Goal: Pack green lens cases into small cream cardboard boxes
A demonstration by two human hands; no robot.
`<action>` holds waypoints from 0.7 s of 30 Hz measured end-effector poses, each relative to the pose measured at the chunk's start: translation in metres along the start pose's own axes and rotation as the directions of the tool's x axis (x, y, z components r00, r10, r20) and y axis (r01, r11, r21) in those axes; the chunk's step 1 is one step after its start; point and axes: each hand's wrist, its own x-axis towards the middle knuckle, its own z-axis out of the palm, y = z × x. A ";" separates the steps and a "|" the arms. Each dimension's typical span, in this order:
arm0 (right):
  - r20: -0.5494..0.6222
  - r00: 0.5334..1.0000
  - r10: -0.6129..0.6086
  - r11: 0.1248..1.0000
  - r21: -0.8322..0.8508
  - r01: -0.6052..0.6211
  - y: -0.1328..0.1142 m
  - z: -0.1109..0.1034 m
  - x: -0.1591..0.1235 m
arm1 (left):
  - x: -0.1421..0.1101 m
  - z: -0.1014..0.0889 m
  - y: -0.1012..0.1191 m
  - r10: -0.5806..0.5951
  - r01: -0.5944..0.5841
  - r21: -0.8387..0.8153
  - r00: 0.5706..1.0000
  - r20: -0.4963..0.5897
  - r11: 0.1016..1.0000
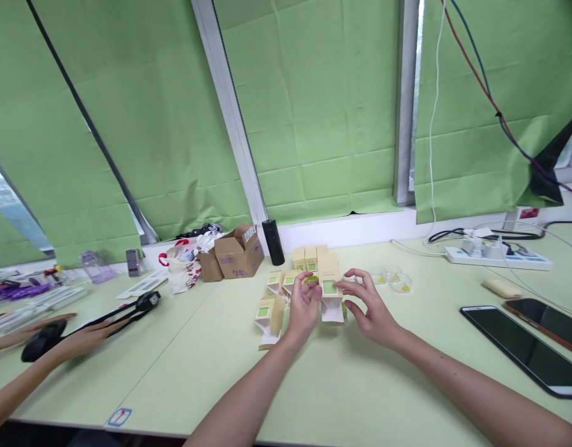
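Carton with a green window, nearer than the black cylinder and to its right, is between the left hand and the right hand, their fingers at its sides; whether either grip clasps it I cannot tell. Light, even fingertip pressure should keep its open white flap from creasing. Clear cups farther right of the cylinder hold something yellow.

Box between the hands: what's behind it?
Behind this box, slightly left, small yellowish boxes show partly. Whatever stands directly behind it is covered by the box and left hand.
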 end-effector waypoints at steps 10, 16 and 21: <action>-0.048 0.986 0.157 0.969 0.203 -0.144 0.004 -0.004 0.004 | -0.009 -0.006 0.005 0.223 -0.246 0.213 0.967 0.125 0.946; -0.015 0.986 0.166 0.962 0.222 -0.159 0.003 -0.004 0.004 | -0.007 -0.006 0.004 0.255 -0.290 0.264 0.954 0.160 0.920; -0.013 0.985 0.170 0.965 0.205 -0.163 0.002 -0.005 0.004 | -0.007 -0.003 0.004 0.217 -0.239 0.318 0.971 0.104 0.917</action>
